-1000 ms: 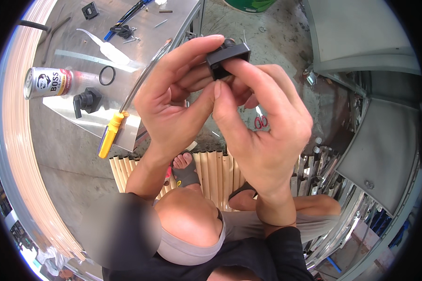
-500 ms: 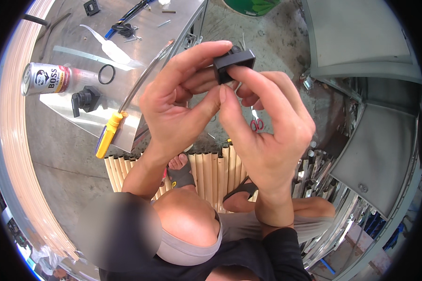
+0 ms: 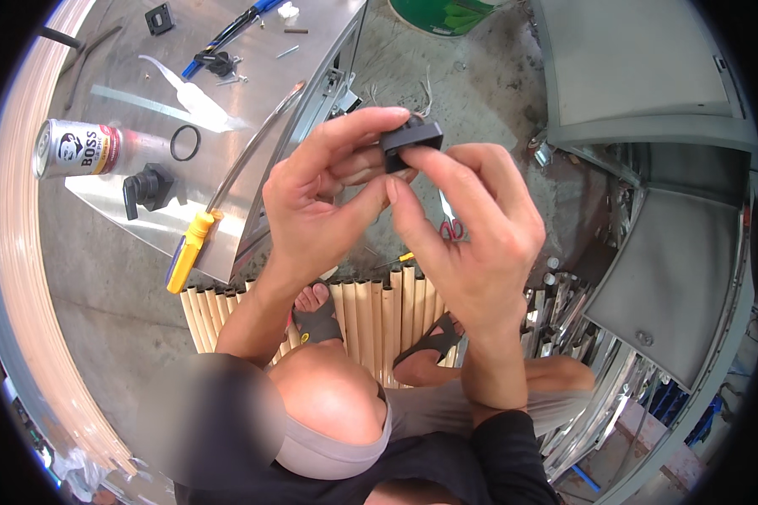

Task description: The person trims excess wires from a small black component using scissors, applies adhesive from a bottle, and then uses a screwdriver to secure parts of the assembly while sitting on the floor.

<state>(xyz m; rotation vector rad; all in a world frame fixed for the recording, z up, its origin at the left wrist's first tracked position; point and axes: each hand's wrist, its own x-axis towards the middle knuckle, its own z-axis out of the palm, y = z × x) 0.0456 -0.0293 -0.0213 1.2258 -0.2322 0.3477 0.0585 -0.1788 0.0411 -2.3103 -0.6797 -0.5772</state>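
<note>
Lower in view: black housing [image 3: 414, 141] | left hand [image 3: 316, 194], right hand [image 3: 477, 231] gripping it | floor [image 3: 490, 97] beneath, table edge [image 3: 332, 56] leftward

Workshop: yellow-handled screwdriver [image 3: 191, 250] on metal table [image 3: 261, 93]; grey metal cabinet [image 3: 640, 71], metal lengths [image 3: 562, 313] right of table.

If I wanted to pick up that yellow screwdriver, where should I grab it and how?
Probably by the yellow handle, coming from the person's side: that thick end points toward them and sticks out past the metal table's edge, so fingers could likely wrap around it. The thin shaft slants away across the tabletop.
</note>
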